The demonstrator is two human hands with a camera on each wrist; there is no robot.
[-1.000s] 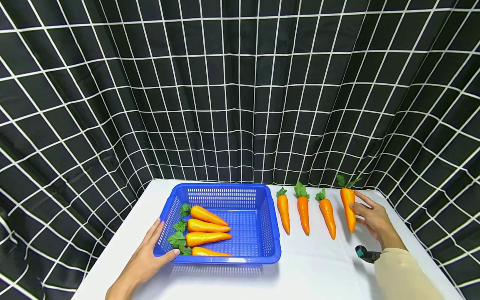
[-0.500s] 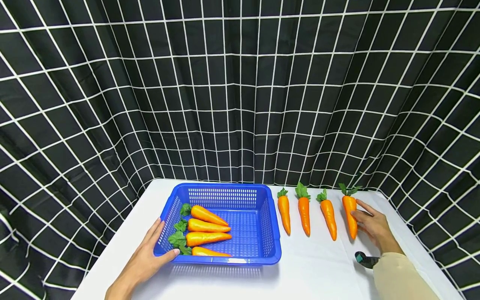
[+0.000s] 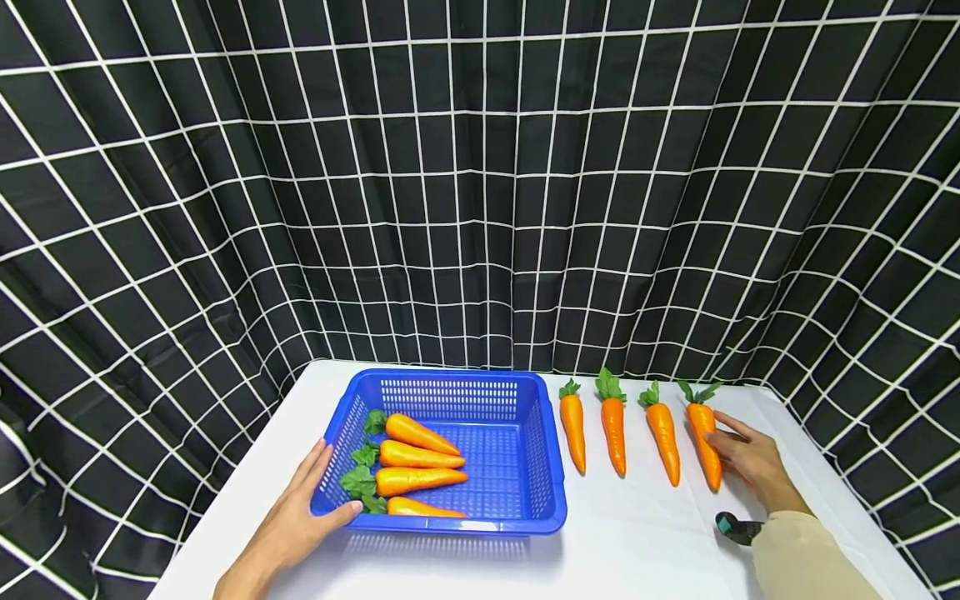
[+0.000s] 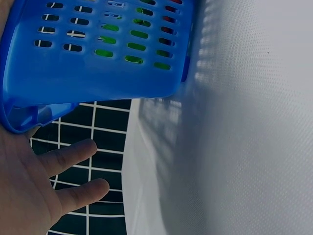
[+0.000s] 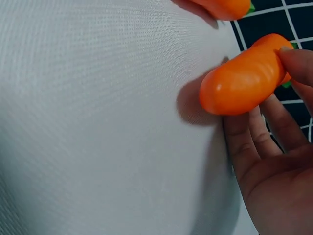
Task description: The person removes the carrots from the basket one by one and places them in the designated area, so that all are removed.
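Observation:
An orange carrot [image 3: 705, 442] with a leafy green top is at the right end of a row on the white table. My right hand [image 3: 757, 467] pinches it, thumb on top and fingers along its side. Its tip is close to the cloth in the right wrist view; whether it touches cannot be told. My left hand [image 3: 296, 508] rests at the near left corner of a blue basket [image 3: 510, 526], thumb on the front rim. Two straight fingers [image 4: 80, 193] show in the left wrist view. Several carrots [image 3: 420, 481] lie in the basket's left part, leaves to the left.
Between basket and right hand lie three more carrots: one nearest the basket [image 3: 573, 432], a middle one [image 3: 613, 435] and another [image 3: 663, 442]. A black curtain [image 3: 480, 208] with white grid lines stands behind the table. A black device [image 3: 738, 530] sits at the right wrist.
My right hand has brought the carrot down toward the table and slightly nearer, in line with the other carrots. The left hand and basket stay put; the head view shifts slightly.

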